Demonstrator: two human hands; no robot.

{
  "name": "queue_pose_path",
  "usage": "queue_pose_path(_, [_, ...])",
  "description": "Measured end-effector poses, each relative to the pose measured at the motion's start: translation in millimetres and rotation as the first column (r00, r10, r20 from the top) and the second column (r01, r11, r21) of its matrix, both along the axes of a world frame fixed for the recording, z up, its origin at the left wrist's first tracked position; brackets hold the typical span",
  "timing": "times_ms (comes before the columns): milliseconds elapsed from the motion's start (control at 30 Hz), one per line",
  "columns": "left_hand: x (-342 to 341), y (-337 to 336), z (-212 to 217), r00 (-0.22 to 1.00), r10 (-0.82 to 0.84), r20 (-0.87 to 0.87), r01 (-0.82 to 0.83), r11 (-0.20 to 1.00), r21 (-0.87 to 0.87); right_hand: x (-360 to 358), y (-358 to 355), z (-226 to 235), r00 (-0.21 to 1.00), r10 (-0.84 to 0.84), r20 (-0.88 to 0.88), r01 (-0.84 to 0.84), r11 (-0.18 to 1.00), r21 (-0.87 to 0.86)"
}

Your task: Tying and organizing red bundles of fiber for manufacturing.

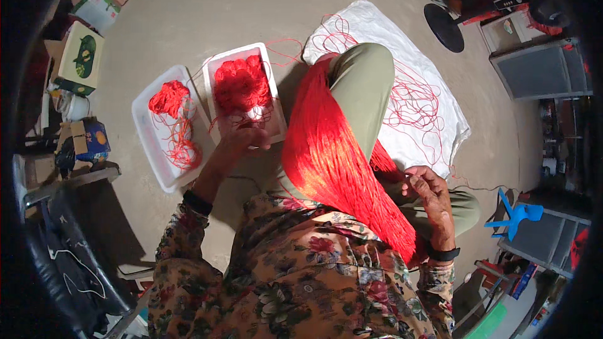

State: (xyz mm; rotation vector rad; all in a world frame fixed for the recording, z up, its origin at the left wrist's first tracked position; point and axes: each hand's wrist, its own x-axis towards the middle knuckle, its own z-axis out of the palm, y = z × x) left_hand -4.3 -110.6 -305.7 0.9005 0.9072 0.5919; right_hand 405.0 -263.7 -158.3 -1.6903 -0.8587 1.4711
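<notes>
A thick bundle of red cord (326, 150) drapes across my raised knee and down over my lap. At the near end of a white tray (278, 103) that holds a heap of red knotted cord (242, 85), my left hand (244, 140) has its fingers bent together; what they hold is too dark to make out. To the right of the bundle, my right hand (428, 193) is closed in a pinch near my other leg. Whatever sits between its thumb and fingers is too small to name. More red strands (382, 160) hang just beyond it.
Left of the first tray stands a second white tray (146, 141) with tangled red cord (179, 150). Loose red cord loops over a white sack (449, 122) at right. Boxes (81, 56) and a black chair (81, 257) line the left; a blue stool-like object (518, 213) stands right.
</notes>
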Motion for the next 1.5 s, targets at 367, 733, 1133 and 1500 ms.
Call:
queue_pose_path(367, [6.9, -26.9, -10.6, 0.957, -0.161, -0.242, 0.199, 0.969, 0.143, -15.6, 3.9, 34.9, 0.980, 0.046, 0.194, -0.049, 0.999, 0.011])
queue_pose_path(733, [41.5, 50.9, 82.3, 0.952, -0.045, -0.304, 0.109, 0.974, 0.198, 46.1, 8.9, 47.6, 0.969, 0.082, 0.233, -0.104, 0.991, 0.081])
queue_pose_path(1133, [74.0, 197.0, -46.1, 0.919, 0.392, -0.038, -0.375, 0.901, 0.219, 66.2, 40.5, -2.8, 0.996, 0.070, 0.056, -0.065, 0.994, -0.089])
queue_pose_path(1500, [108.6, 219.8, -119.3, 0.910, 0.364, -0.197, -0.355, 0.931, 0.083, 64.9, 68.5, -20.0, 0.967, 0.170, 0.192, -0.139, 0.976, -0.166])
